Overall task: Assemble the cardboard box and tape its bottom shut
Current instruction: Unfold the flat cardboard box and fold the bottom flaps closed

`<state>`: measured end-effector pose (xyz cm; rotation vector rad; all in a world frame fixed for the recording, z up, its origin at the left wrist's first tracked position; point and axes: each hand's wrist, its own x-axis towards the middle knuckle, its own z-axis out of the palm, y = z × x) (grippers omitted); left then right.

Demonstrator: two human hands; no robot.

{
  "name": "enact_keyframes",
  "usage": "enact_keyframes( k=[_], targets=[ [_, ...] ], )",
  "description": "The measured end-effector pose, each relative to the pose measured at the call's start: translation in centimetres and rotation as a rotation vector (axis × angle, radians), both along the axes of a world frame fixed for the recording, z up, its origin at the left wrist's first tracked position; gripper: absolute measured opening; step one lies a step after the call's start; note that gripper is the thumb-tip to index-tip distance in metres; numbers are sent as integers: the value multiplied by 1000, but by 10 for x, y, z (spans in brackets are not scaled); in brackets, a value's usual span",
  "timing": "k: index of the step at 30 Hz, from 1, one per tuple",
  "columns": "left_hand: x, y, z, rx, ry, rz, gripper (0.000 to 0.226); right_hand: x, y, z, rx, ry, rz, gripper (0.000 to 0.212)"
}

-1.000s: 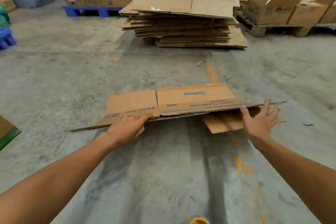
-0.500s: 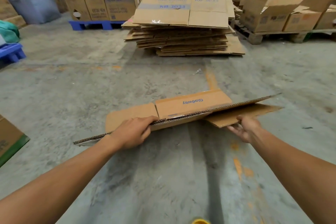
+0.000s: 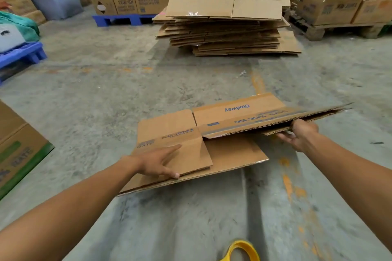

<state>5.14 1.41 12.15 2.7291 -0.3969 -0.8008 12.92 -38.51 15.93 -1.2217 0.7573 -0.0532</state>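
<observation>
A flattened brown cardboard box (image 3: 233, 116) with blue "Glodway" print hangs in the air over the concrete floor, held between both hands. My left hand (image 3: 158, 162) grips its near left flap, thumb below and fingers flat on top. At the box's right end my right hand (image 3: 300, 134) holds the edge from underneath. The two layers of the box have begun to part near the right hand. A yellow tape roll (image 3: 244, 249) shows at the bottom edge of the view.
A tall stack of flattened boxes (image 3: 229, 27) lies on the floor straight ahead. Cartons stand on a blue pallet (image 3: 123, 19) at the back left and on a wooden pallet (image 3: 339, 27) at the back right. A printed carton (image 3: 19, 150) stands at the left.
The flat box has tilted so that its top face shows. My left hand slid onto the near flap. The right hand shifted under the right edge, and the layers started to part.
</observation>
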Motion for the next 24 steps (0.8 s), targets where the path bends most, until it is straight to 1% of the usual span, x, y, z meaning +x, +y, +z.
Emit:
enact_keyframes(
  k=[3, 6, 10, 12, 14, 17, 19, 21, 24],
  targets=[
    [-2, -4, -5, 53, -22, -74, 105, 2, -1, -3, -15, 16, 3, 34],
    [-3, -4, -10, 43, -23, -139, 93, 3, -1, -3, -22, 9, 16, 35],
    [-1, -3, -7, 77, -139, -219, 67, 10, -5, -8, -84, -12, 8, 43],
    [4, 2, 5, 26, -241, -157, 63, 15, -7, -9, -138, -26, 9, 46],
    [15, 7, 22, -44, -404, -29, 59, 20, -9, -4, -182, -47, 20, 48],
    [43, 9, 53, -45, -647, 105, 45, 29, -12, 8, -227, -69, 50, 50],
    [62, 9, 77, -17, -715, 153, 42, 39, -14, 21, -273, -92, 73, 45],
    [82, 15, 103, -38, -769, 189, 40, 52, -18, 40, -354, -131, 95, 36],
    [114, 19, 148, -64, -881, 285, 42, 77, -24, 85, -555, -138, 138, 40]
  ],
)
